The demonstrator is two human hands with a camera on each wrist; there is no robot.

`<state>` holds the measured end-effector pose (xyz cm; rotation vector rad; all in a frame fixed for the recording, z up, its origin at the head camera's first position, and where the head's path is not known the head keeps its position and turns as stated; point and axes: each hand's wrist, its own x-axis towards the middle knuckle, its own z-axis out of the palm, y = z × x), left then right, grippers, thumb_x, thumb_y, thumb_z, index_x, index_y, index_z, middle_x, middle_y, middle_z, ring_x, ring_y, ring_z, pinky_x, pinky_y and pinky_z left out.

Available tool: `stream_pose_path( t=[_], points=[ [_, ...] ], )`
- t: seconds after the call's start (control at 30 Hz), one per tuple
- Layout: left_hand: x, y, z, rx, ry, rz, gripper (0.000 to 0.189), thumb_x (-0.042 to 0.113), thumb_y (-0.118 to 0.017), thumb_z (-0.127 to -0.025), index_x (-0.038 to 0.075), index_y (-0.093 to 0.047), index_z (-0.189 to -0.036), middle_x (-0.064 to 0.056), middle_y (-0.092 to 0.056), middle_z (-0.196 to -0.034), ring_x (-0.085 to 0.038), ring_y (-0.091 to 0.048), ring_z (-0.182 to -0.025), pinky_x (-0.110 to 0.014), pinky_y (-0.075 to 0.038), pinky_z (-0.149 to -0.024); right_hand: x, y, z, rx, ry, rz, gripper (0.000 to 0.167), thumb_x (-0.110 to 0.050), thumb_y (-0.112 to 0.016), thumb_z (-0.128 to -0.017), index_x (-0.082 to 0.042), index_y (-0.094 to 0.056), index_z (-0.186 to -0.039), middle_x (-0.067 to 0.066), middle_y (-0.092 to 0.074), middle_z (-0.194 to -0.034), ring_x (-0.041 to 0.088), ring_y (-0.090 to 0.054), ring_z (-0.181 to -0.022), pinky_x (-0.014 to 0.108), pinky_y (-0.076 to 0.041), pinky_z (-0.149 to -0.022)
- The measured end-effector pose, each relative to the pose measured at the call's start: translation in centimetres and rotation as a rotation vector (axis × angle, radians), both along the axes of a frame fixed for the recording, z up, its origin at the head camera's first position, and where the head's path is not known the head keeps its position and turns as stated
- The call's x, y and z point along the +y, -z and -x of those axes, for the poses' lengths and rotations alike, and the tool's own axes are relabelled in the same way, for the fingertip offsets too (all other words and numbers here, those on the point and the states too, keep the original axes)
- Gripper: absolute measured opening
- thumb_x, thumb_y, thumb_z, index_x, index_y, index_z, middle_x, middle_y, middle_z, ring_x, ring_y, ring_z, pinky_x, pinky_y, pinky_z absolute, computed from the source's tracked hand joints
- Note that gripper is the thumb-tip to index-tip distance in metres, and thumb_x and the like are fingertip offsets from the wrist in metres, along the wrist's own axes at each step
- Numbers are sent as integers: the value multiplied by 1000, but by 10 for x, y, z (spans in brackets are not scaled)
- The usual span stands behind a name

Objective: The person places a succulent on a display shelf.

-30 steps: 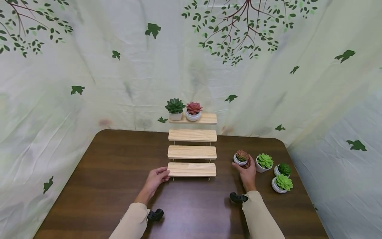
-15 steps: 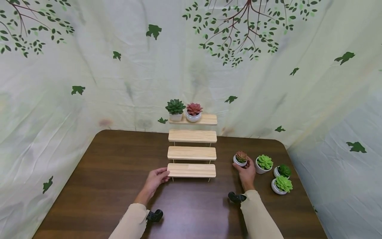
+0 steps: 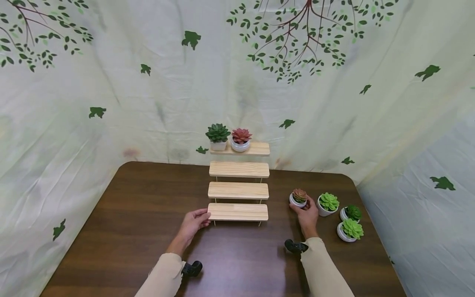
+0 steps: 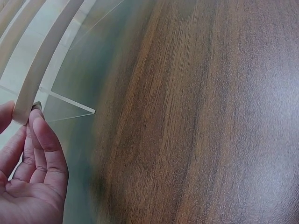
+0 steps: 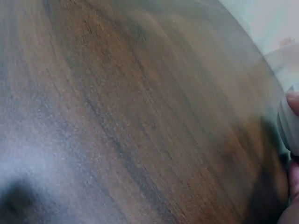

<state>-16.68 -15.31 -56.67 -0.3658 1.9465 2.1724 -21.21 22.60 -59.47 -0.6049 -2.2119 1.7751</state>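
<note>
My left hand (image 3: pixel 194 225) pinches the left end of the lowest step of a light wooden tiered stand (image 3: pixel 238 212); the left wrist view shows thumb and fingers around the board's end (image 4: pixel 29 98). To the right of the stand, my right hand (image 3: pixel 307 216) grips a small white ribbed pot holding a reddish-brown succulent (image 3: pixel 299 196). Only the side of that pot (image 5: pixel 289 123) and parts of the fingers show at the right wrist view's edge. On the top step sit a dark green succulent (image 3: pixel 218 134) and a red succulent (image 3: pixel 241 137), both in white pots.
Right of my right hand stand a light green succulent (image 3: pixel 328 202), a dark green one (image 3: pixel 352 213) and another light green one (image 3: pixel 351 229), all in white pots. The brown table (image 3: pixel 148 198) ends at a leaf-printed curtain (image 3: pixel 156 103) behind the stand.
Almost nothing differs. Both hands keep their hold on the stand and the potted succulent, and the view has shifted very slightly.
</note>
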Motion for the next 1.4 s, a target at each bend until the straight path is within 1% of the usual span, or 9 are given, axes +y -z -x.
stream_pose_path(
  t=[0.1,0.2,0.4,0.5,0.6,0.73,0.83,1.13,1.4],
  points=[
    [1,1,0,11,-4,0,34,0,-59,-94,-20,-52,-120,-6,-66,-84,-11,-60,-69,-20,-53,-64,0,-3,0,5,-16,37,70,1,-77,-78,4,-43,-139,25,-48,-137,34,-48,-121,34,-42,-98],
    [1,2,0,11,-7,0,36,1,-59,-94,-20,-51,-121,-6,-66,-84,-11,-61,-69,-20,-53,-64,0,-8,1,19,-39,78,71,3,-77,-78,5,-41,-140,25,-45,-140,35,-45,-126,46,-38,-105],
    [1,2,-1,13,-4,2,38,1,-60,-93,-21,-49,-122,-6,-66,-84,-11,-61,-69,-21,-53,-65,-4,-23,5,64,-95,116,72,4,-77,-77,4,-42,-140,24,-44,-141,31,-44,-130,44,-37,-106],
    [0,1,-1,2,-10,11,37,1,-60,-93,-20,-51,-122,-7,-66,-85,-12,-61,-69,-21,-54,-65,-7,-33,8,75,-124,104,72,1,-77,-78,2,-42,-140,23,-46,-140,30,-45,-128,39,-40,-104],
    [0,1,-1,-9,-13,17,36,1,-61,-93,-19,-52,-122,-7,-66,-86,-12,-61,-70,-21,-54,-66,-10,-45,10,92,-156,105,71,-1,-77,-79,1,-41,-141,21,-47,-139,27,-46,-127,27,-44,-97],
    [1,1,0,-8,-9,22,36,1,-60,-93,-19,-52,-121,-8,-66,-86,-12,-61,-70,-21,-54,-66,-14,-61,13,129,-203,105,70,-1,-75,-81,1,-40,-141,21,-47,-138,27,-47,-125,12,-44,-86],
    [1,1,0,-4,-7,20,36,1,-61,-93,-19,-52,-121,-7,-66,-85,-12,-61,-70,-20,-53,-65,-17,-73,16,150,-234,100,70,0,-75,-81,1,-40,-142,22,-47,-136,27,-48,-124,10,-43,-84],
    [1,2,0,2,-4,-1,37,1,-60,-93,-20,-50,-122,-6,-66,-84,-13,-61,-70,-20,-53,-65,-27,-104,25,182,-298,99,70,-1,-76,-81,0,-41,-141,19,-47,-136,27,-48,-123,19,-45,-91],
    [0,3,0,5,-4,5,36,1,-59,-94,-20,-50,-122,-6,-66,-84,-12,-61,-69,-20,-53,-65,-37,-125,37,212,-325,113,70,-2,-76,-80,0,-40,-140,18,-49,-135,25,-49,-123,30,-44,-100]
  ],
)
